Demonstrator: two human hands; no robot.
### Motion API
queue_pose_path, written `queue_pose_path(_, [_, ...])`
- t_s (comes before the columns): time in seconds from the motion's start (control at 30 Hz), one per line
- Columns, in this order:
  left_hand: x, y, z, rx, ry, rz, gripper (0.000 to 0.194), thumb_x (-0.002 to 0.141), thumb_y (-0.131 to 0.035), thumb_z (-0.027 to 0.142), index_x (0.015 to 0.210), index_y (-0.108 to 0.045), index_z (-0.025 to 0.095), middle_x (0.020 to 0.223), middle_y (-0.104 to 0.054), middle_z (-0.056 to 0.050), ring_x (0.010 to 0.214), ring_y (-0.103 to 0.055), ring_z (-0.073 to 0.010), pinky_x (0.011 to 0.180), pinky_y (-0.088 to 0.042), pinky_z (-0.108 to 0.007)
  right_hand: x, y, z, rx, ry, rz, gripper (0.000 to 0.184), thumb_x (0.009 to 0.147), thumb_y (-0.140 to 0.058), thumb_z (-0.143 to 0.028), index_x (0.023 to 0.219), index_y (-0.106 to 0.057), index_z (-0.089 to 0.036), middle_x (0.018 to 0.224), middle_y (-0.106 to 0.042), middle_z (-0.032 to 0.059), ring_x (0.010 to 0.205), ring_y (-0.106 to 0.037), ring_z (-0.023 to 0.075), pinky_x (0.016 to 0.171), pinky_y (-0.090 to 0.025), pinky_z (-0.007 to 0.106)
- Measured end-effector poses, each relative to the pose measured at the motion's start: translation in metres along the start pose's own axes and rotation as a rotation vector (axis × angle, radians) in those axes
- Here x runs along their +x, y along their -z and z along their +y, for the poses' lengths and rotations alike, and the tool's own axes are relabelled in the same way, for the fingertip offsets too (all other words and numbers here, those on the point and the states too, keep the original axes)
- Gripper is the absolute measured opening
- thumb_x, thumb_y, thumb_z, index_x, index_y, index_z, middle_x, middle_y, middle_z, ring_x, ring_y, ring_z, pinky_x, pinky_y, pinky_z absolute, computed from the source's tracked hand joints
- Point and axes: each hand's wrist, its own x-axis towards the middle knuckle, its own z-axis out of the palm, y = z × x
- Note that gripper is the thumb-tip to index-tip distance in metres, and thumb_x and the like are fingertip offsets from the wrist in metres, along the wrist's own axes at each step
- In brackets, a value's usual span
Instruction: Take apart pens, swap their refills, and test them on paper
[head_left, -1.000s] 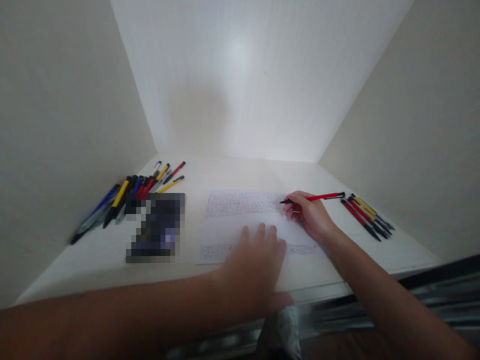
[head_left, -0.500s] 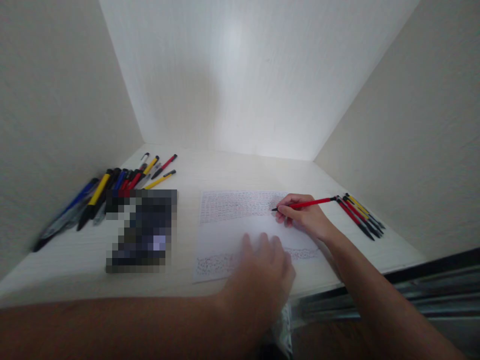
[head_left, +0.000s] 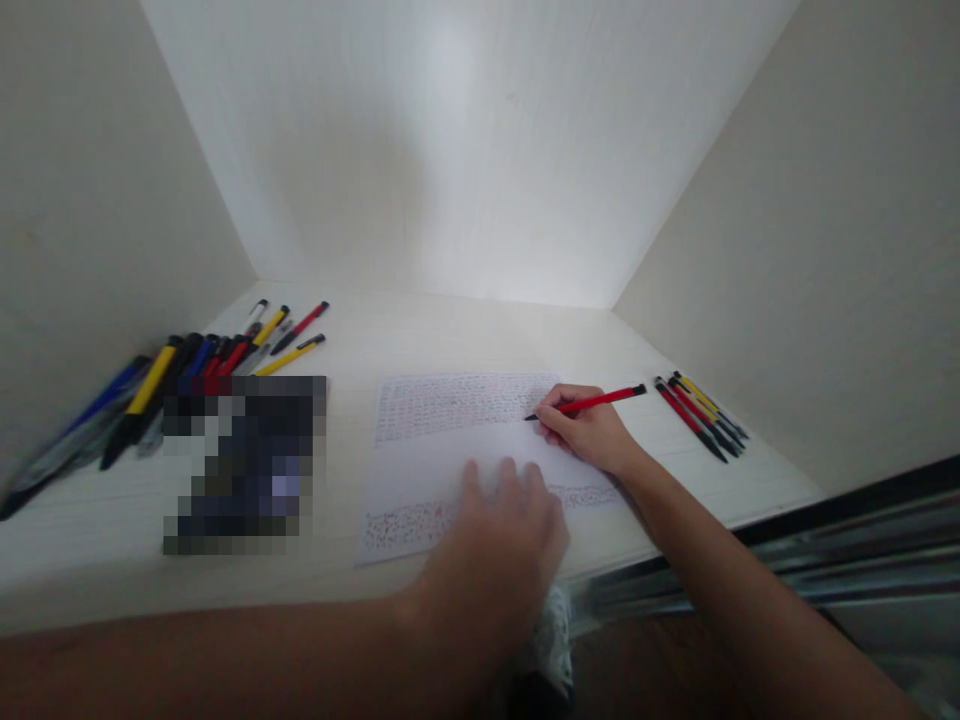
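Pen (head_left: 604, 399) pinched in right hand (head_left: 589, 432), tip leftward, shaft slanting up rightward, left hand (head_left: 501, 535) spread

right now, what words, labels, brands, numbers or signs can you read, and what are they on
None can be read.
Paper: rows of writing above, dense marks below, too small and blurred.
Red pen, left-side pens, right-side pens: no legible print.
Dark object: pixelated, nothing legible.

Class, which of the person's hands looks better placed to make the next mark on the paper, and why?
Probably the right hand: it grips the red pen, its tip near the upper writing. The left hand shows no pen and lies over the paper's lower part.
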Motion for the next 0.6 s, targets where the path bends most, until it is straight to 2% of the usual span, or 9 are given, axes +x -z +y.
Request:
queue_pose_path(0.3, [-0.001, 0.009, -0.002, 0.014, -0.026, -0.078, 0.046, 0.097, -0.045, 0.033, 0.137, -0.057, 0.015, 0.146, -0.050, -0.024, 0.131, -0.048, -0.0459, 0.097, -0.044, -0.071, 0.000, 0.000, 0.001, 0.001, 0.002, 0.009, 0.016, 0.085, -0.062, -0.026, 0.070, -0.061, -0.020, 0.060, -0.065, 0.0010, 0.049, -0.053, 0.0102, 0.045, -0.037, 0.024])
queue_pose_path(0.6, [0.001, 0.014, -0.003, -0.006, -0.050, -0.111, 0.045, 0.097, -0.044, 0.029, 0.137, -0.058, 0.012, 0.145, -0.049, -0.026, 0.131, -0.048, -0.0475, 0.096, -0.045, -0.072, 0.000, 0.000, 0.004, -0.026, 0.034, 0.003, 0.016, 0.086, -0.062, -0.028, 0.073, -0.063, -0.019, 0.064, -0.066, 0.0021, 0.052, -0.054, 0.0109, 0.045, -0.037, 0.024])
